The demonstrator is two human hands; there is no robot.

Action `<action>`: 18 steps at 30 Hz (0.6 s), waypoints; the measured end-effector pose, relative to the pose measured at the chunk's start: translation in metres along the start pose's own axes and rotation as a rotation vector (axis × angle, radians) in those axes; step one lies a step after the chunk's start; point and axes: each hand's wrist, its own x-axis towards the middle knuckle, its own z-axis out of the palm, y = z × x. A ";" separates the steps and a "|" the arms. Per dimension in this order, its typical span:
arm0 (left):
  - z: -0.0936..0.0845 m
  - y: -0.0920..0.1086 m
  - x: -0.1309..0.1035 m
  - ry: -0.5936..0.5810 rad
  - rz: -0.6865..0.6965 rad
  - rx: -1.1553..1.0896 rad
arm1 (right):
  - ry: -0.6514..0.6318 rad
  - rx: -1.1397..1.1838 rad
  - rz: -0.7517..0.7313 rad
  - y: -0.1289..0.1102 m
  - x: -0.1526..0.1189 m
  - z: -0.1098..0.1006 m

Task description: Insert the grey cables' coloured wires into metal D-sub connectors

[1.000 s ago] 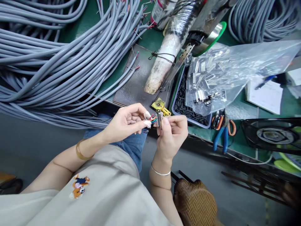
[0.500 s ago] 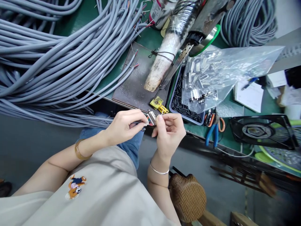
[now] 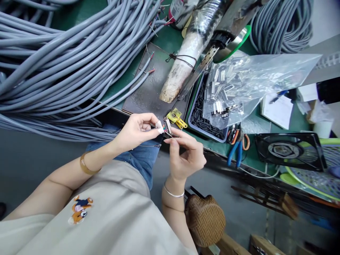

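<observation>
A multi-pin D-sub connector (image 3: 167,125) with thin coloured wires stands up at the bench's front edge. My left hand (image 3: 139,129), white wrapping on its fingertips, pinches the wires just behind the connector. On the other side, my right hand (image 3: 186,150) has thumb and fingers closed on a thin, pin-like piece (image 3: 168,134) that reaches toward the wired side of the connector. Its exact kind is too small to make out. Beyond the connector lies a yellow tool (image 3: 180,122) on a dark board (image 3: 148,97).
Grey cables (image 3: 79,67) pile up at left. A white-wrapped tube (image 3: 180,71) hangs over the board. To the right are a bin of black sleeves (image 3: 203,117), a bag of connector parts (image 3: 228,81), blue-handled pliers (image 3: 235,152) and a fan (image 3: 289,148). A stool (image 3: 205,219) stands below.
My right hand has moved slightly left and lower, its fingers more extended, and the thin piece now points at the wires. The connector has turned more upright, and my left fingertips show more.
</observation>
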 end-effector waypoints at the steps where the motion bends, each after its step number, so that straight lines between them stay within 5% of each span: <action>1: 0.001 0.000 0.000 0.003 -0.004 0.000 | -0.037 -0.023 -0.040 0.002 -0.001 0.002; 3: 0.001 -0.001 0.001 0.007 -0.006 -0.003 | -0.033 -0.036 -0.066 0.008 -0.002 0.004; 8: 0.002 -0.001 0.002 0.036 -0.025 0.005 | 0.225 0.053 0.073 0.022 -0.004 0.007; 13: 0.004 -0.005 0.007 0.072 0.032 0.019 | 0.093 0.085 0.103 0.031 -0.007 0.016; 18: 0.008 -0.011 0.013 0.216 0.138 0.174 | 0.132 0.030 0.010 0.034 -0.005 0.023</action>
